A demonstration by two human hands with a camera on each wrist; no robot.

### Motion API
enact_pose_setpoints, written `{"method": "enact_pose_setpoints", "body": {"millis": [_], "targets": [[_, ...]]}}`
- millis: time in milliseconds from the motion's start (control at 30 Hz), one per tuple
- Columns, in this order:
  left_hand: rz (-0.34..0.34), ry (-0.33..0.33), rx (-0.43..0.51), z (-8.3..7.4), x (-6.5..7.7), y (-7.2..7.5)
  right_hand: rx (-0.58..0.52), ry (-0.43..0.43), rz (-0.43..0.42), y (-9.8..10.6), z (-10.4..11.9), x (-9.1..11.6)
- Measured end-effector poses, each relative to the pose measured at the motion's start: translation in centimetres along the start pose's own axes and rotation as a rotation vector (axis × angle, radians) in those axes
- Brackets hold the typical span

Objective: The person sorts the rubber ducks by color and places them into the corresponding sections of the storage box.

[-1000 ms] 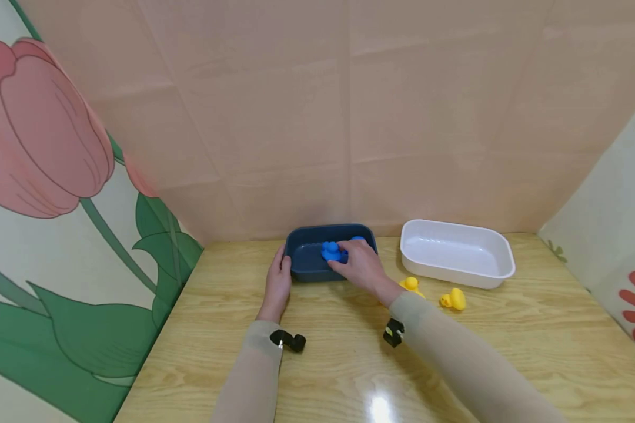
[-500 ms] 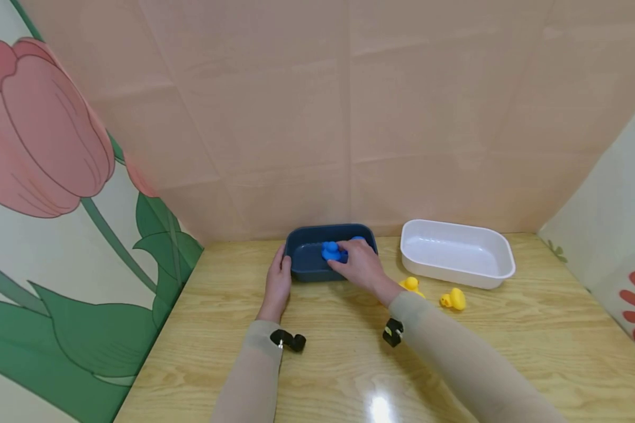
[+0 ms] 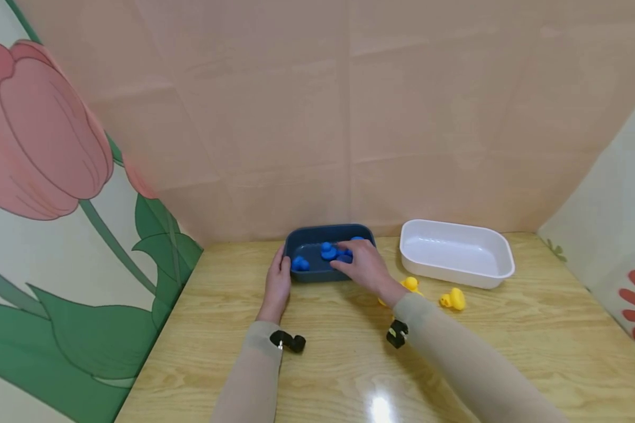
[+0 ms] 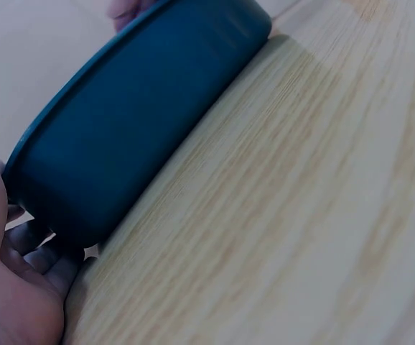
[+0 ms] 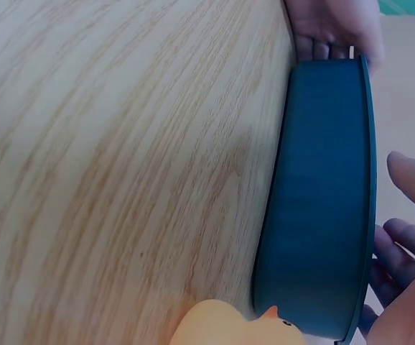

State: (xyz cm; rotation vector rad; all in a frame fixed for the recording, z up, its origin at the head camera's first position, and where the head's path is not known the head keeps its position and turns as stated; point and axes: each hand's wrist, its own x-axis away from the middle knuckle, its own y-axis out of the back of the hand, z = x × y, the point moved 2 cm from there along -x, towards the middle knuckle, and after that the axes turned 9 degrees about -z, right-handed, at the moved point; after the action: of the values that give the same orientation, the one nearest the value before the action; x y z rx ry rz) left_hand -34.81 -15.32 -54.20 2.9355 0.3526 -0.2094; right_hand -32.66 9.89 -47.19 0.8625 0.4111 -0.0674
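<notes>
A dark blue tub (image 3: 317, 275) stands on the table with several blue rubber ducks in it. One blue duck (image 3: 300, 264) lies at its left end and another duck (image 3: 328, 251) near the middle. More blue pieces lie partly hidden behind my right hand (image 3: 366, 265). That hand reaches over the tub's right part, thumb and fingers spread apart beside the middle duck. No duck shows pinched between them. My left hand (image 3: 278, 285) rests against the tub's left end. In the left wrist view, the left hand's fingers (image 4: 39, 251) touch the outer end wall.
A white tub (image 3: 457, 276) stands to the right. In front of it lies a yellow rubber duck (image 3: 453, 299) tipped over, and a second yellow duck (image 3: 411, 284) is partly covered by my right wrist. A pinkish sheet (image 3: 296, 147) hangs behind the table (image 3: 338, 364).
My right hand has let go of the blue duck it pinched, its thumb and fingers now apart. A blue duck now shows at the tub's left end. My left hand has stayed put.
</notes>
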Motion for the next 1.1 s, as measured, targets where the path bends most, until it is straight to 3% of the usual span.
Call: {"method": "enact_pose_setpoints", "body": {"millis": [333, 633, 1100], "targets": [[0.007, -0.002, -0.002, 0.0, 0.1, 0.1, -0.004, -0.003, -0.027, 0.7, -0.5, 0.6], [-0.002, 0.000, -0.008, 0.2, -0.1, 0.1, -0.038, -0.061, -0.043, 2.2, -1.0, 1.3], [0.013, 0.003, -0.011, 0.1, -0.1, 0.1, 0.002, -0.041, -0.083, 4.6, -1.9, 3.0]]}}
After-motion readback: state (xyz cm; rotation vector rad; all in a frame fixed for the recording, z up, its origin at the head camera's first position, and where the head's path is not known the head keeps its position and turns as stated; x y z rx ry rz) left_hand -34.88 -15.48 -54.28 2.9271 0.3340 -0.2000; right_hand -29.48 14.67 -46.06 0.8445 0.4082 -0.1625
